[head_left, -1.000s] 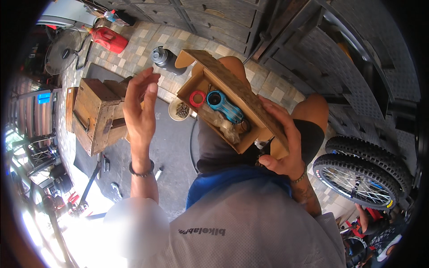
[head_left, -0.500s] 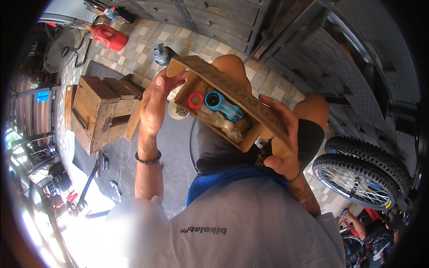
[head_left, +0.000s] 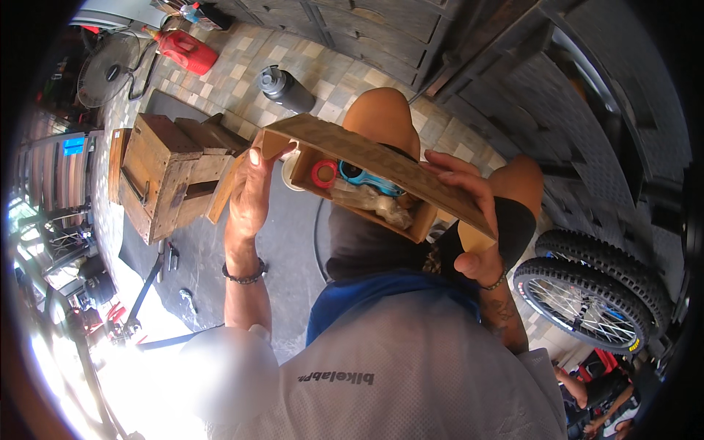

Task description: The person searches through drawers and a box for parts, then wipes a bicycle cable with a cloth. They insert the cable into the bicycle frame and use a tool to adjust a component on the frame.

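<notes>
A brown cardboard box (head_left: 422, 228) is held above my lap, its hinged lid (head_left: 367, 152) tilted partway over the contents. My left hand (head_left: 250, 196) pinches the lid's left end, near a folded side flap. At the other end my right hand (head_left: 480, 213) grips the lid, fingers over its top and thumb by the right flap. Inside the box lie a red ring (head_left: 324, 174), a blue metal part (head_left: 370, 180) like a bicycle stem, and a crumpled clear plastic bag (head_left: 378, 204). The lid hides part of the blue piece.
A wooden crate stool (head_left: 165, 172) stands at the left on a dark mat (head_left: 293, 253). Beyond the box are a grey bottle (head_left: 286, 89), a red jug (head_left: 187, 51) and a fan (head_left: 108, 70). Bicycle wheels (head_left: 587, 297) lie at the right; grey cabinets (head_left: 359, 33) line the back.
The lid has tipped further down over the box and now covers more of the blue part. Both hands have moved with it, still holding its ends.
</notes>
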`<state>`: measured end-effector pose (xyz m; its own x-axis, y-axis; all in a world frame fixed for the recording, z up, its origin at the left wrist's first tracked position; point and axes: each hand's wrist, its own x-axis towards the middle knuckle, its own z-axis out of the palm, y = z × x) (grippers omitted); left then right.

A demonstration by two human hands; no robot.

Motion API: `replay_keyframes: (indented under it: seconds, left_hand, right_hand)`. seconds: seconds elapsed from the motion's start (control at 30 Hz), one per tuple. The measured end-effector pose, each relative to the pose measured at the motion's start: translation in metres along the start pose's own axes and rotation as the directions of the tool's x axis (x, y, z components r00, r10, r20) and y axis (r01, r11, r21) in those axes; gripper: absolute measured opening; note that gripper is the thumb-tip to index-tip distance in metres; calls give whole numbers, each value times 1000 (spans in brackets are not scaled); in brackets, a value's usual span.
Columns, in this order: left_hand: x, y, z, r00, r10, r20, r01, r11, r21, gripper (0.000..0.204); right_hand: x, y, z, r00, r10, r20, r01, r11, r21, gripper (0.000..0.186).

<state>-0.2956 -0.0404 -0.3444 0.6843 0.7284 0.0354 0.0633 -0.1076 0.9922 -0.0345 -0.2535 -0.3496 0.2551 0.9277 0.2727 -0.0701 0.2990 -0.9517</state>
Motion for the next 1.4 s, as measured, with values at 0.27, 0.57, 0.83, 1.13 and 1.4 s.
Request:
replay_keyframes:
  seconds: [0.27, 0.57, 0.83, 1.13, 1.4]
  left_hand:
    - [10, 2, 19, 996, 63, -66, -75, 980, -186, 90]
    - [6, 3, 12, 999, 19, 36, -12, 980, -199, 96]
    - [-8, -7, -1, 996, 13, 89, 3, 983, -186, 93]
    - [-71, -27, 12, 969, -248, -12, 247, 966, -83, 62]
    - [-92, -7, 41, 861, -410, -303, 437, 899, 24, 50]
  right_hand:
    - [-5, 0, 2, 999, 38, -26, -37, 999, 12, 102]
    - [-11, 2, 1, 995, 2, 95, 6, 996, -88, 106]
    - [-30, -3, 3, 990, -32, 135, 84, 910, -405, 92]
    - [-92, 25, 14, 982, 191, -1, -148, 759, -634, 102]
    - [-105, 22, 26, 774, 487, -404, -546, 837, -39, 55]
